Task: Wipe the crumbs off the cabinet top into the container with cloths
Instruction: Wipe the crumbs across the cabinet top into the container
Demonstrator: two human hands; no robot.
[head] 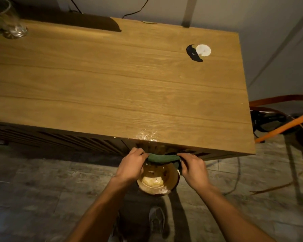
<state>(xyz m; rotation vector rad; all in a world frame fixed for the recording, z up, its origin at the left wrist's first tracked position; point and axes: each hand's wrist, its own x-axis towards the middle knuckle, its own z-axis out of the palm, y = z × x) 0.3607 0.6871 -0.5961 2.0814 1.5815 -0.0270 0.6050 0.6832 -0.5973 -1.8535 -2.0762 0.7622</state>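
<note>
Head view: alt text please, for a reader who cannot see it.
The left hand and right hand pinch a green cloth stretched between them over a round container, just below the front edge of a wooden cabinet top. Pale crumbs lie on that edge; a glass stands at the far left corner.

Dim room in a home: a long wooden cabinet (pixel 112 75) with slatted doors, a stone-tiled floor (pixel 33 189), drinking glasses (pixel 14 27) on top, a wooden chair (pixel 285 126) alongside.
</note>
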